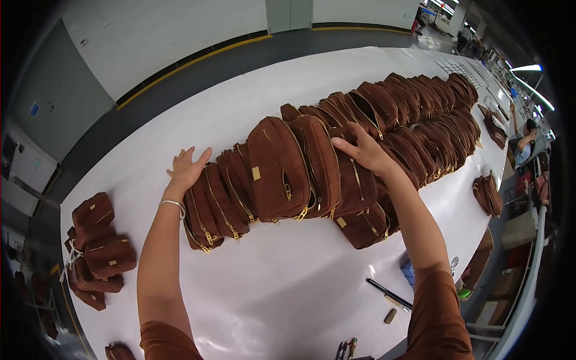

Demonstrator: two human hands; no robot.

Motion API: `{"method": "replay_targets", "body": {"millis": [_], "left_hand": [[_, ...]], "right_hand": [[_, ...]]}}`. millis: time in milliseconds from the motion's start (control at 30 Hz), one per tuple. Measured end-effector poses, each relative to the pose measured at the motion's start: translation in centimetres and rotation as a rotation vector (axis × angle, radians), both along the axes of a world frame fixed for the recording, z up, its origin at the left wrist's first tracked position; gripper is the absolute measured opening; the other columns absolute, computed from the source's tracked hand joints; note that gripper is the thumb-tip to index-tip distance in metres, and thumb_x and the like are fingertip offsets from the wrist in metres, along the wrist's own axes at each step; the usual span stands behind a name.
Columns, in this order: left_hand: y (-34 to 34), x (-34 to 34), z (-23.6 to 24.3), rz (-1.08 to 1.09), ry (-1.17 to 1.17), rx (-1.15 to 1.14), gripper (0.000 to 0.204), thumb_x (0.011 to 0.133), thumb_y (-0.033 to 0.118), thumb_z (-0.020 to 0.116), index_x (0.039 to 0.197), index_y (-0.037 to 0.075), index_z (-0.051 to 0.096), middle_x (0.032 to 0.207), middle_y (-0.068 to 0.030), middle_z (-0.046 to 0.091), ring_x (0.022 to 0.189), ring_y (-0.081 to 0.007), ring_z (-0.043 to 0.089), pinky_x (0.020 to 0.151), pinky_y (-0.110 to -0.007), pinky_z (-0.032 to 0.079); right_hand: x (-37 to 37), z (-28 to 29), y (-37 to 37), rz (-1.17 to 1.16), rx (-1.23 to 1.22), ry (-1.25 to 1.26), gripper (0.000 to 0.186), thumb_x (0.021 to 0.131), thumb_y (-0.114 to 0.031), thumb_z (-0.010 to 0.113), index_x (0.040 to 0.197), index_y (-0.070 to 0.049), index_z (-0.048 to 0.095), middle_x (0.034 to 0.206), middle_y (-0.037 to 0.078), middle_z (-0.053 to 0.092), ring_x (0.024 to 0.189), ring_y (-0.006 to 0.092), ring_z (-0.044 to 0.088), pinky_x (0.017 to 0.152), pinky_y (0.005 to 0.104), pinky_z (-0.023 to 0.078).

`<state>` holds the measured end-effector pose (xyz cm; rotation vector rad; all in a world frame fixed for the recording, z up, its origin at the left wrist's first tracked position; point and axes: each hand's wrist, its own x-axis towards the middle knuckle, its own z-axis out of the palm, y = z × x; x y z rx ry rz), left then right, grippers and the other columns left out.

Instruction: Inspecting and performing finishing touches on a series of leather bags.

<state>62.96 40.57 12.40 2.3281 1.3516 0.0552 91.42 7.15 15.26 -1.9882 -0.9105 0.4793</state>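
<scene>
Brown, rounded, suede-like zippered bags [279,201] stand at dial centre, rows running toward two o'clock across a smooth white table [258,288]. Left hand [187,171], nine o'clock: splayed at the row's end, grasping nothing. Right hand [365,151], two o'clock: spread against a bag, unclenched. Even palm pressure should hold bags upright. Eight o'clock: white-tied brown pouch bundle [110,257].

Beneath the left hand [187,171] and the right hand [363,150] spreads a long white-topped worktable [270,294]. Past the left hand, a white wall [162,36] meets a dark grey floor [300,44], a yellow stripe [261,39] marking the wall's foot. Ahead, between the hands, stands a pale grey door [290,15]. Far beyond the right hand, fluorescent tubes [528,68] glow in a deep, dim workshop hall.
</scene>
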Motion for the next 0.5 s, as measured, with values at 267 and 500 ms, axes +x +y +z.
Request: {"method": "replay_targets", "body": {"millis": [267,500], "left_hand": [[-2.3,11.4,1.9,-0.25,-0.39,-0.41,0.091,0.085,0.071,0.044,0.144,0.002,0.038,0.15,-0.0196,0.034,0.141,-0.03,0.028,0.115,-0.039,0.022],[0.7,17.3,-2.1,-0.257,-0.36,-0.786,0.069,0.088,0.06,0.053,0.128,0.005,0.056,0.129,-0.0157,0.056,0.118,-0.0254,0.053,0.102,-0.035,0.039]], "right_hand": [[2.1,-0.2,0.6,0.115,-0.117,-0.021,0.104,0.076,-0.062,0.07,0.141,0.009,0.032,0.135,0.031,0.047,0.128,0.0356,0.046,0.106,0.0376,0.037],[2.2,0.5,2.5,0.22,-0.078,0.179,0.1,0.076,-0.055,0.074,0.139,0.01,0.034,0.128,0.026,0.053,0.121,0.0305,0.052,0.101,0.035,0.042]]}}
